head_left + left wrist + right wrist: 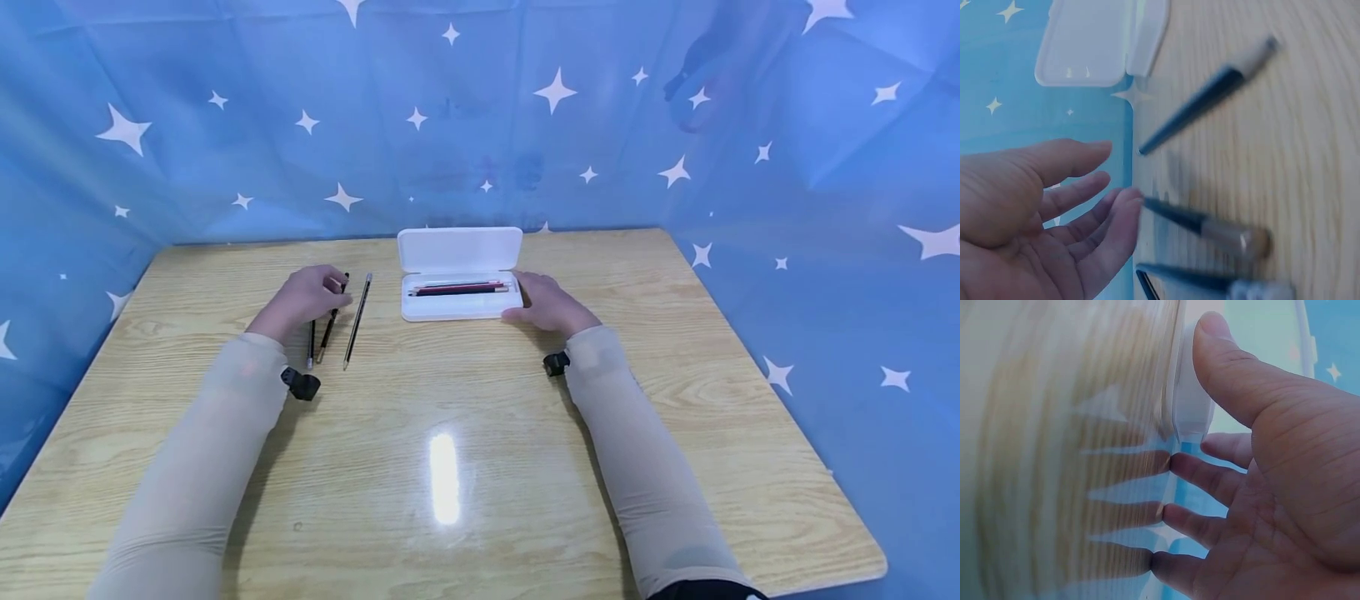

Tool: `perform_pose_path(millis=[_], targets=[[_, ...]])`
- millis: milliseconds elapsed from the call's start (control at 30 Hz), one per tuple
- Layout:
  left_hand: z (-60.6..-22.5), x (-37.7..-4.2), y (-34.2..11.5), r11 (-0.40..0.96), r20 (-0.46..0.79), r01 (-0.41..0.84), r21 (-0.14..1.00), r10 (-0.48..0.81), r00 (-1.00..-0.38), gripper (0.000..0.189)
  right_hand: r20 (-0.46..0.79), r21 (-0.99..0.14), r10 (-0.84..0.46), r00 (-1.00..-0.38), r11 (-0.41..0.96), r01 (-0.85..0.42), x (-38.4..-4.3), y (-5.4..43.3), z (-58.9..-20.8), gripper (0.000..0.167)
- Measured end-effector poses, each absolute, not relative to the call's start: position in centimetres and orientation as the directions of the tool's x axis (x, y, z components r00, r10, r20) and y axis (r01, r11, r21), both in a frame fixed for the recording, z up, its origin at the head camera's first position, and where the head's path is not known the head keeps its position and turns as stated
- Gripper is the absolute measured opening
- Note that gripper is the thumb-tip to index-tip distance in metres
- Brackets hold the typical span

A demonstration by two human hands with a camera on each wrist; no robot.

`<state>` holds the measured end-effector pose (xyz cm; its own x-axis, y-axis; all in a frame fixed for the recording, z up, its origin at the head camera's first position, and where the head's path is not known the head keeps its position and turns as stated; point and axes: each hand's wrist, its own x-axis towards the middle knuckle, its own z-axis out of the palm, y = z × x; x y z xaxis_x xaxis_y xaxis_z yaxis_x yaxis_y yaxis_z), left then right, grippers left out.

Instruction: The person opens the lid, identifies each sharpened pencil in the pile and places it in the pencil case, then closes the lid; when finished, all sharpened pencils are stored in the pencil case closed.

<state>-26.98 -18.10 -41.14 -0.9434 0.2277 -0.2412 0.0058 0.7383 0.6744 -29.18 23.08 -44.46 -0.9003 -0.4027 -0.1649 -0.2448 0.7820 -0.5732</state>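
Observation:
My left hand [303,296] hovers over the left group of dark pencils, its thumb and fingers apart in the left wrist view. One dark pencil [1175,215] has its narrow-looking end right by the fingertips there. Another pencil [358,321] lies slanted to the right of this hand, and a third pencil [311,346] is partly hidden under it. A white pencil case [420,312] stands with its lid up and holds several pencils [459,289], red and black. At the case's right end, my right hand [551,302] rests with its thumb along the wall and its fingers extended, fingertips on the table.
The wooden table [375,467] reaches back to a blue curtain [480,108] with white stars. The raised case lid [460,250] stands close to that curtain. A bright light reflection [444,479] shows on the table in front.

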Motion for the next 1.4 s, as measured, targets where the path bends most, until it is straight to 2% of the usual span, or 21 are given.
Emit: perform_pose_path(millis=[133,300,667,933,1233,1400], targets=[[-41.2,-27.3,-17.3,0.683,-0.263,-0.035,0.73,0.232,-0.936,0.048,-0.164,-0.585,-0.405,-0.9,0.774,-0.242,-29.0,23.2,-44.6,0.079],[-41.1,-27.4,-16.6,0.667,-0.301,-0.066,0.742,0.244,-0.922,0.049,-0.158,-0.582,-0.413,-0.897,0.773,-0.253,-29.2,23.3,-44.6,0.079],[-41.2,-27.3,-15.4,0.693,-0.397,-0.125,0.71,0.248,-0.884,0.054,-0.149,-0.566,-0.424,-0.893,0.777,-0.274,-29.4,23.2,-44.5,0.078],[-41.7,-27.2,-14.5,0.771,-0.385,-0.093,0.63,0.207,-0.899,0.057,-0.152,-0.56,-0.422,-0.894,0.782,-0.274,-29.5,23.1,-44.5,0.077],[-41.8,-27.3,-14.2,0.79,-0.397,-0.097,0.605,0.194,-0.897,0.059,-0.169,-0.542,-0.402,-0.9,0.801,-0.256,-29.5,23.2,-44.5,0.082],[-42.1,-27.4,-14.6,0.788,-0.406,-0.083,0.61,0.221,-0.887,0.057,-0.159,-0.551,-0.407,-0.899,0.792,-0.261,-29.4,23.1,-44.5,0.079]])
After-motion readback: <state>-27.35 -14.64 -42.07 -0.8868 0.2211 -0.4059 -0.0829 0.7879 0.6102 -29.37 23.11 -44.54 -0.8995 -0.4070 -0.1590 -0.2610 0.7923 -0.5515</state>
